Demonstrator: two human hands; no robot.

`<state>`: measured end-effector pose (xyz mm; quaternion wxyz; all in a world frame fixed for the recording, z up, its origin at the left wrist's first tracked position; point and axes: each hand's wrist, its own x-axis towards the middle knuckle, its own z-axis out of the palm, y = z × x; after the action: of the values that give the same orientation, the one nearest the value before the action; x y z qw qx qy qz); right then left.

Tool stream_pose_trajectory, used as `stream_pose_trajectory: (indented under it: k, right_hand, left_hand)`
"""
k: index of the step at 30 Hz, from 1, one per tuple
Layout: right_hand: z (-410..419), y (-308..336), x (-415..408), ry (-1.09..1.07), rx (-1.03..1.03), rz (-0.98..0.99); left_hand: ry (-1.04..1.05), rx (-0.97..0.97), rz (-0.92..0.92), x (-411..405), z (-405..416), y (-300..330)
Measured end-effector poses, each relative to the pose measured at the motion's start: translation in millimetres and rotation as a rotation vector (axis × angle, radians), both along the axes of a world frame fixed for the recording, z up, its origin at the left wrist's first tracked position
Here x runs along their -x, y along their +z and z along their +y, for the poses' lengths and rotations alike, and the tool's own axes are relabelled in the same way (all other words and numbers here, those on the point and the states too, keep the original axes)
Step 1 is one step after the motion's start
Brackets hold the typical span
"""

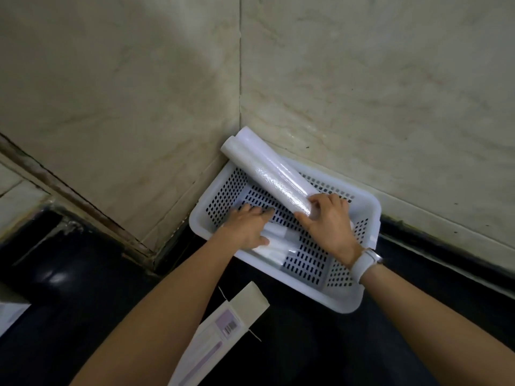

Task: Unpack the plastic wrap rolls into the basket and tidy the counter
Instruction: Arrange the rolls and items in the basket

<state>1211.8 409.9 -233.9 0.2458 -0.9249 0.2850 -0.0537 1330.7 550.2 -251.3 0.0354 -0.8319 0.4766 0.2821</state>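
Observation:
A white perforated basket point(365, 215) sits in the corner of a black counter, against the tiled walls. My right hand point(328, 227) grips the near end of two long plastic wrap rolls point(267, 171). They lean tilted, far ends over the basket's back corner at the wall. My left hand point(248, 228) lies flat inside the basket, palm down on a smaller clear-wrapped roll point(278, 246) at the bottom. A white watch is on my right wrist.
An opened cardboard box point(223, 327) with a purple label and barcode lies on the black counter point(306, 352) in front of the basket, between my forearms. A white object point(11, 316) shows at the left edge. Tiled walls close off the back.

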Motion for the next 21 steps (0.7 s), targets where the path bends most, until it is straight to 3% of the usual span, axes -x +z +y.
stream_pose_trajectory:
  k: [7, 9, 13, 15, 21]
  right_hand:
    - [4, 2, 0, -0.018, -0.042, -0.009]
    - [5, 3, 0, -0.022, -0.04, -0.006]
    - [8, 4, 0, -0.031, -0.055, -0.019]
    - [8, 4, 0, -0.033, -0.065, -0.021]
    - [7, 4, 0, -0.024, -0.07, -0.014]
  left_hand:
    - [-0.158, 0.234, -0.217, -15, 20, 14]
    - [-0.161, 0.169, -0.161, -18, 28, 17]
    - [0.018, -0.191, 0.221, -17, 30, 28]
    - [0.102, -0.246, 0.327, -16, 26, 30]
    - [0.007, -0.104, 0.114, -12, 16, 21]
